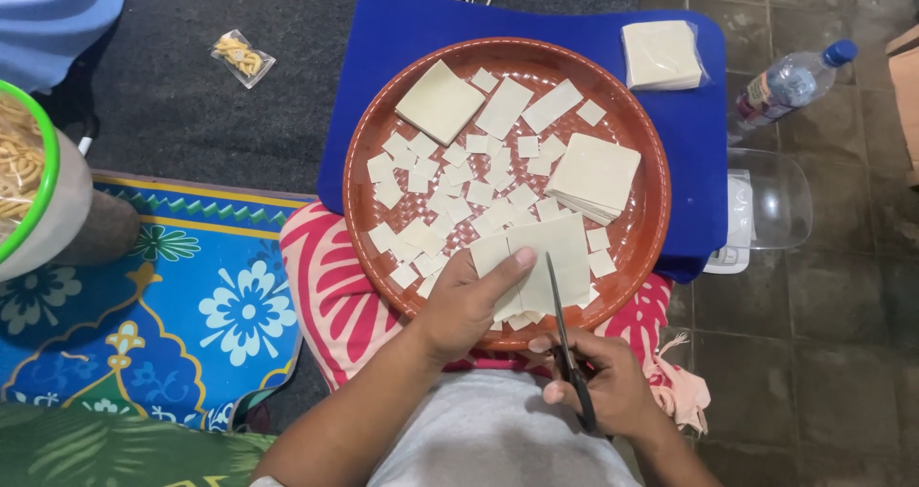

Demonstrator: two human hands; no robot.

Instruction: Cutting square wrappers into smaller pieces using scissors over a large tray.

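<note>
At 9 o'clock of the scene a green-rimmed bowl (pixel 24 176) of yellow strips stands on the patterned mat (pixel 191 295), and at 11 o'clock lies a small clear packet (pixel 242 58) of the same snack. In the middle, the round brown tray (pixel 369 142) rests on a blue board (pixel 689 133) and is full of pale square pieces. Your left hand (pixel 469 300) presses its fingers flat on the dough sheet stack (pixel 546 257) at the tray's 6 o'clock edge, thumb close to the blade. Your right hand (pixel 608 382) is closed around the handles of the scissors (pixel 565 339). Their long axis runs almost from 6 to 12 o'clock, tips pointing to 12 over the sheets; the blades look nearly shut. I think the danger is the left thumb: if the sheets slide, the blade can nick it, or the cut goes crooked. At 1 o'clock is a wrapped stack (pixel 661 54), at 2 o'clock a water bottle (pixel 790 83).
</note>
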